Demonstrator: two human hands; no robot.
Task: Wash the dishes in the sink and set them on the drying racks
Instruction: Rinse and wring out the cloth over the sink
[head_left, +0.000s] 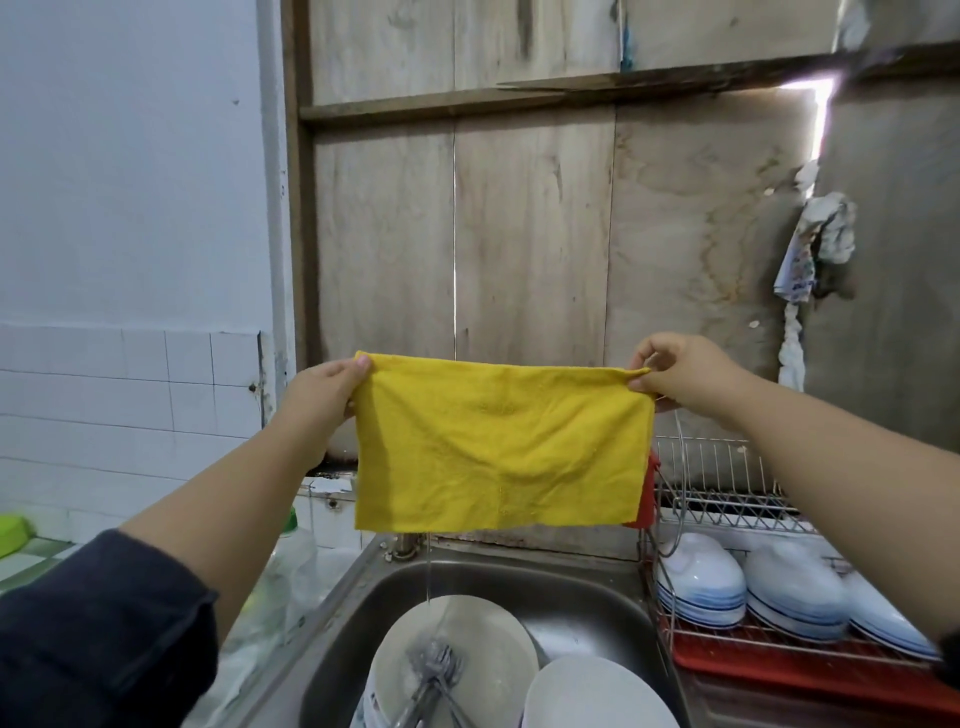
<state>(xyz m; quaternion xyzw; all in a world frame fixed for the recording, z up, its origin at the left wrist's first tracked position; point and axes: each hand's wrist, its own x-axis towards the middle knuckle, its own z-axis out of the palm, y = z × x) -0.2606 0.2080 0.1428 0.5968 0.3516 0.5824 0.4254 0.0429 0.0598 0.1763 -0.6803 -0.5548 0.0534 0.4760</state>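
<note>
While left hand (324, 397) and right hand (685, 376) pinch its corners | rectangular yellow terry cloth (501, 447) hangs taut | round white plates (457, 670) in steel sink (592, 597)

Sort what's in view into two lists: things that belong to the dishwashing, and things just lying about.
Job:
sink
plates
forks
drying rack
bowls
yellow cloth, held by left hand and right hand

Lying about:
plastic bottle
green object
hanging rag

Yellow terry cloth (501, 447) stretched wide above the steel sink (363, 623), screening its rear, basin floor crowded with white round plates (457, 670) and metal forks (434, 675), open air between cloth and plates, wire drying rack (727, 483) upper tier open
</note>
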